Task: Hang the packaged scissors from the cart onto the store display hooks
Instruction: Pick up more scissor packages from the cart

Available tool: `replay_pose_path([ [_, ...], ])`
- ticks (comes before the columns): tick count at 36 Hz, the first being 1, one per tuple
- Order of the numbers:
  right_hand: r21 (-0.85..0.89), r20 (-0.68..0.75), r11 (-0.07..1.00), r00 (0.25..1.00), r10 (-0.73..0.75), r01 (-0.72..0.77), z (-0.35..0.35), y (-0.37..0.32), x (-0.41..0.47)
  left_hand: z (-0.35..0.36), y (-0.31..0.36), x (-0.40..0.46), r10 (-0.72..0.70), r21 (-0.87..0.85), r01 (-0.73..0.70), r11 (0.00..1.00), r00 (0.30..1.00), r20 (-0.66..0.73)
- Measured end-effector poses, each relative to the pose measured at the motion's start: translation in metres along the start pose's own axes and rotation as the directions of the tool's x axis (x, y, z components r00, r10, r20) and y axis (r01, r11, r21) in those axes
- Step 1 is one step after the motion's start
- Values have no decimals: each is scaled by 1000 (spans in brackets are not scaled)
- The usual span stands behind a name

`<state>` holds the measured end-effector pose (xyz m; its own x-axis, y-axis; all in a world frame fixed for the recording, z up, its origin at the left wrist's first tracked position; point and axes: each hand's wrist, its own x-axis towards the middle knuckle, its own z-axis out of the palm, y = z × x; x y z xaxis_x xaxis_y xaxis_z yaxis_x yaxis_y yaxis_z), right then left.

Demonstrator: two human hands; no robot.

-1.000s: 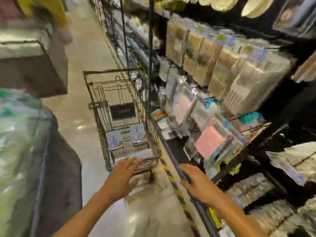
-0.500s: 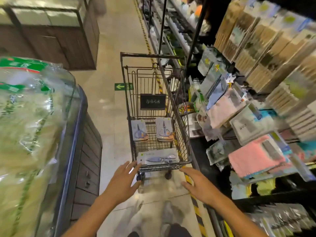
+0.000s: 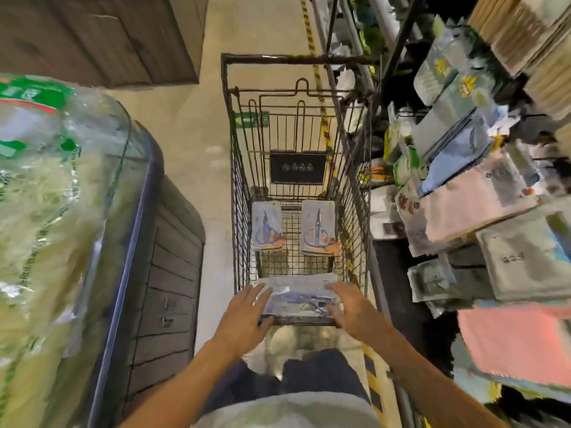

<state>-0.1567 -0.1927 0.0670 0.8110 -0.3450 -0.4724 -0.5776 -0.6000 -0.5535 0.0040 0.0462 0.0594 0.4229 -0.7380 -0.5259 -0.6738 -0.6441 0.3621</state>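
Note:
A black wire cart (image 3: 238, 186) stands in the aisle straight ahead of me. Two packaged scissors lean upright against its far end, one on the left (image 3: 265, 225) and one on the right (image 3: 318, 227). A third pack of scissors (image 3: 298, 296) lies flat at the near end. My left hand (image 3: 244, 313) reaches over the near rim with straight fingers at the pack's left edge. My right hand (image 3: 352, 307) does the same at its right edge. Whether the fingers touch the pack is blurred.
Display shelving with hanging packets (image 3: 463, 186) runs along the right, close to the cart. A glass-topped chest with bagged goods (image 3: 61, 196) fills the left. A dark wooden cabinet (image 3: 102, 38) stands beyond. Bare floor (image 3: 191, 125) lies between chest and cart.
My view has swung down and centred on the cart. Both hands have moved forward from outside the near rim to over the flat pack of scissors.

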Motion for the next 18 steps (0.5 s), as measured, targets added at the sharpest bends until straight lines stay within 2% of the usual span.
replay_pose_path([
  [8, -20, 129, 998, 990, 59, -57, 11, 25, 49, 20, 2, 49, -131, -68, 135, 989, 990, 59],
  [14, 8, 155, 992, 980, 123, -126, 42, 40, 85, 35, -12, 86, -204, -205, 216, 955, 976, 75],
  [18, 21, 157, 992, 980, 120, -125, 73, 54, 120, 50, -30, 117, -199, -216, 211, 953, 977, 74],
])
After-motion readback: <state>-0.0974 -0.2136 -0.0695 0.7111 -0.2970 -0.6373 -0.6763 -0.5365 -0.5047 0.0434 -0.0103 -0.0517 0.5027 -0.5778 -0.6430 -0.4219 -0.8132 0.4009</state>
